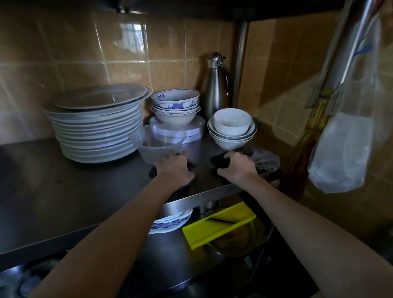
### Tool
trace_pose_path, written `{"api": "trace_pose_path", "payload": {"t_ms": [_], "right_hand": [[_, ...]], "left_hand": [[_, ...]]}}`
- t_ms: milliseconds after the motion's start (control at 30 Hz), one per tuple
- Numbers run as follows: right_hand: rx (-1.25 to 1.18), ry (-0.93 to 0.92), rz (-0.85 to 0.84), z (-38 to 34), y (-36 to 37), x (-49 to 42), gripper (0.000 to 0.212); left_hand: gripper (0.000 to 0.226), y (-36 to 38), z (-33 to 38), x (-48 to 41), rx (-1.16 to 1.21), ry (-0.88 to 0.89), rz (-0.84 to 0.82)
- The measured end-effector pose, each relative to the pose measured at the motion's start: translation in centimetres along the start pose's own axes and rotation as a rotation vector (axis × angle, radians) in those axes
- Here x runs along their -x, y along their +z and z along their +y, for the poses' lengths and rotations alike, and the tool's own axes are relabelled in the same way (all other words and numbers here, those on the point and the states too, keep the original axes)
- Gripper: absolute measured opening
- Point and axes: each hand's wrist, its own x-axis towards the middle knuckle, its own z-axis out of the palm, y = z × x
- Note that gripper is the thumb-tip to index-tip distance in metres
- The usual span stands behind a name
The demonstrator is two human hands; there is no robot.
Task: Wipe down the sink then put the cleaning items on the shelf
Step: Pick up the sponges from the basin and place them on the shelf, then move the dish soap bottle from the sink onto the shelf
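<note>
Together on steel shelf (55,192) — left hand (173,168) curled over dark scrubber (152,172), right hand (238,166) gripping dark sponge (219,161)

- My left hand (173,167) is covering a dark wad (152,172). Only its edges are showing, and I am not making out what it is or whether the fingers are gripping it.
- My right hand (237,167) is curling round a dark pad (219,161) and hiding its rear part.
- The grey cloth (264,159) is lying partly behind that hand.
- The shelf edge (193,196) is hiding most of the lower plates (172,220).
- The items at bottom left (29,285) are reading too dark and blurred to identify.
- The plastic bag (347,151) is smearing with blur.
</note>
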Motion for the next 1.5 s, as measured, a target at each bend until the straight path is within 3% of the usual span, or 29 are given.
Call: {"api": "trace_pose_path", "payload": {"t_ms": [433,800,1233,1500], "right_hand": [[0.010,-0.065,0.089,1.5,0.2,1.3,0.052],[0.097,-0.094,0.187,7.0,-4.7,9.4,0.043],[0.131,0.141,0.187,22.3,-11.0,22.0,0.034],[0.182,0.440,0.316,30.9,-13.3,32.2,0.034]], "left_hand": [[0.059,0.3,-0.3,1.3,-0.033,0.037,0.086],[0.058,-0.3,7.2,6.5,-0.011,0.173,0.065],[0.047,3.2,25.3,12.8,0.060,0.547,-0.015],[0.042,7.9,35.8,18.8,0.117,0.747,-0.150]]}}
